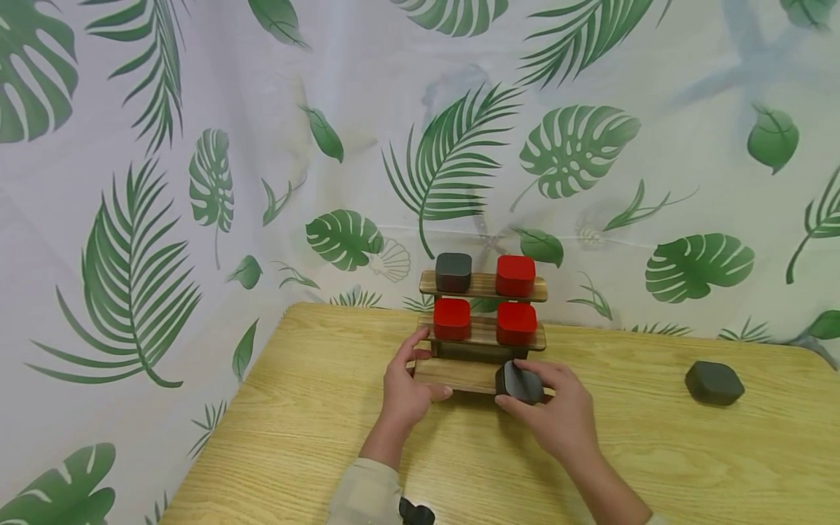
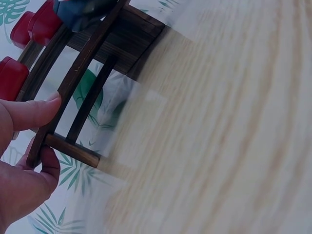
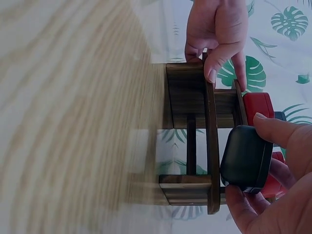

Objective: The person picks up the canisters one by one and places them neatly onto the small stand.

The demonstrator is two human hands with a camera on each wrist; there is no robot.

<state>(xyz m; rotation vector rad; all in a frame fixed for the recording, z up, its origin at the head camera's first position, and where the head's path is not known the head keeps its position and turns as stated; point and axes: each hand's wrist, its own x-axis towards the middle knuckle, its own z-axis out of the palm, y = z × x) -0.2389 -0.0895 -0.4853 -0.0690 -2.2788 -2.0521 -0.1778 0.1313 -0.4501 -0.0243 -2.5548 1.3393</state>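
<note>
Right hand (image 1: 564, 415) at the lowest step of a three-tier wooden rack (image 1: 482, 332), grip closed around a dark rounded block (image 1: 519, 383), thumb on one side and fingers curled under the other. Block tilted, lower edge touching or just over the bottom step's right end; contact too close to call from the head view. Seen from the right wrist, block (image 3: 246, 158) pinched between thumb above and fingers below, pressed against the rack's front rail. Open slot directly ahead of the grip, toward the rack and away from the body, block's broad face turned to the camera.

Left hand (image 1: 407, 386) steadying the rack's left end, thumb hooked over the middle step's edge, fingers pressed against the bottom step; grip partly closed on the frame (image 2: 73, 97), thumb and one finger bracketing a side slat. Left half of the bottom step bare.

Higher up: two red blocks (image 1: 451, 319) (image 1: 515, 323) on the middle step, a dark block (image 1: 453, 273) and a red one (image 1: 515, 275) on the top. Second loose dark block (image 1: 714, 383) lying on the counter (image 1: 315, 437), well apart to the right, nearer the right hand than the left.
</note>
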